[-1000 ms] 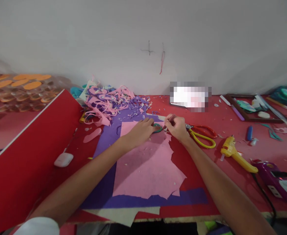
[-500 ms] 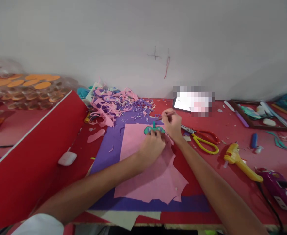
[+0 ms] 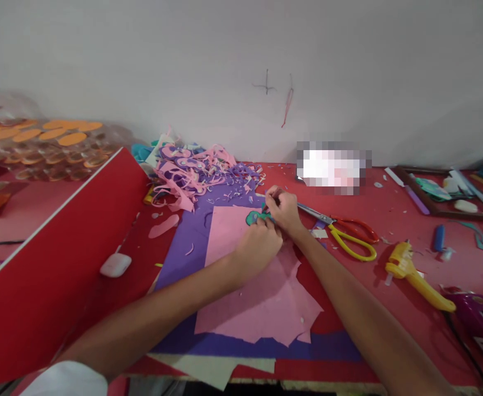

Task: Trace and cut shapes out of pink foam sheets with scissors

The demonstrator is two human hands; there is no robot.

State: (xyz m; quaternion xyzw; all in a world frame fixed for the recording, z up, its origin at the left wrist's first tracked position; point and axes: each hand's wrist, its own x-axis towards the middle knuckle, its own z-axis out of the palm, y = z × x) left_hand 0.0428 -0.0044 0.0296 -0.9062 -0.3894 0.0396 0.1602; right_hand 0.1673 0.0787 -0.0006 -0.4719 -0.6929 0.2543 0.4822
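Note:
A small green foam cutout with rounded lobes lies near the top edge of a pink foam sheet. The fingertips of my left hand are curled and press the cutout down onto the sheet. My right hand is closed in a writing grip at the cutout's upper right. A thin brownish pencil is in it, mostly hidden by the fingers, with its tip end down by the cutout. Under the pink sheet lies a larger purple foam sheet.
Scissors with red and yellow handles lie right of my hands, then a yellow glue gun. Foam scraps are heaped behind. A red panel and a white earbud case stand left. A brown frame tray is far right.
My right hand has moved down and left, bringing the pencil to the green cutout and covering its right part. My left hand still presses the cutout. The view has shifted slightly.

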